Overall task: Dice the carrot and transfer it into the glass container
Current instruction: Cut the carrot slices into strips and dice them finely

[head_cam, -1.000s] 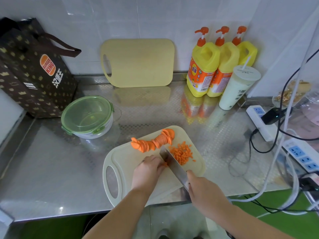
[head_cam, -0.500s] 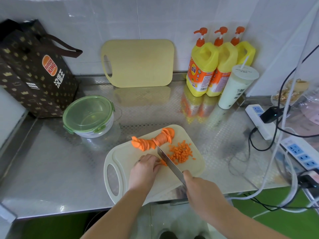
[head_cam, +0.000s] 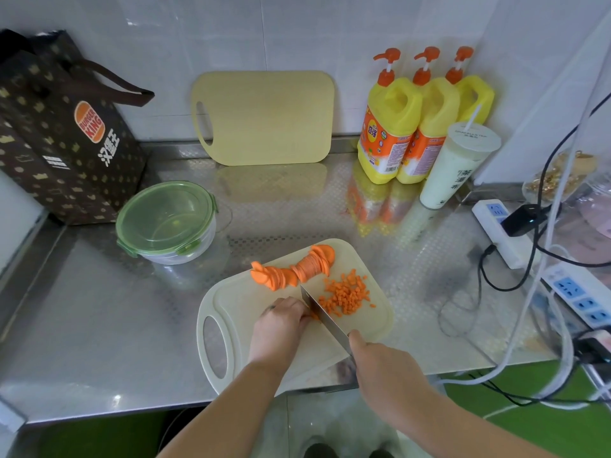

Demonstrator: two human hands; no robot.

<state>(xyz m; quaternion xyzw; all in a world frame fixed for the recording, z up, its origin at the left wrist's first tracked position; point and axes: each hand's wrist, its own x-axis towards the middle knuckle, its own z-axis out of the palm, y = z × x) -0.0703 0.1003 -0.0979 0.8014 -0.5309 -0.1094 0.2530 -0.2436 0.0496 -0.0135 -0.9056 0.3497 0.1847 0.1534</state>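
Carrot slices fan along the cutting board's far edge, with diced carrot on its right side. Mid-board, the left hand curls over a carrot bit beside the knife — its handle gripped by the right hand. The lidded glass container stands beyond the board's left corner, with bare counter between them.

Knife handle hidden inside my right hand. Carrot piece mostly covered by my left hand. Bag cropped at the left edge.
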